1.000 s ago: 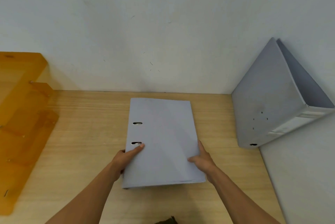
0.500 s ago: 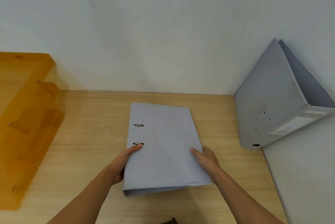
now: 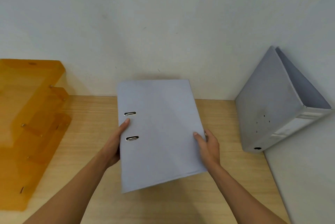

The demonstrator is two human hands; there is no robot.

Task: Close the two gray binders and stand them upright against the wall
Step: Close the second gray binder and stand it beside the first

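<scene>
**Head view: second binder lifted for standing**

Head view, left to right, with the held binder [image 3: 159, 133] as the landmark. Far left of it, an amber plastic tray rack [image 3: 30, 125] lies on the wooden desk [image 3: 87, 127]. The left hand [image 3: 116, 144] grips the binder's spine edge, thumb laid on the cover between the two metal-rimmed slots [image 3: 130, 113]. The right hand [image 3: 208, 144] clasps the opposite, opening edge, thumb on top and fingers curled under.

Change since half a second ago: the closed binder, then only tipped up at its near edge, is now clear of the desk at that end, and its far edge overlaps the wall [image 3: 163, 24] line. Whether the far edge touches the desk cannot be determined. This indicates closing is done and the standing step is in progress.

Right of the held binder, well apart, the other gray binder [image 3: 268, 107] stands in the corner, leaning against the side wall [image 3: 308, 178], covers slightly parted at the top. It appears placed.

Surface: light wood grain, bare between the items. Both walls are plain, with small scuffs.
</scene>
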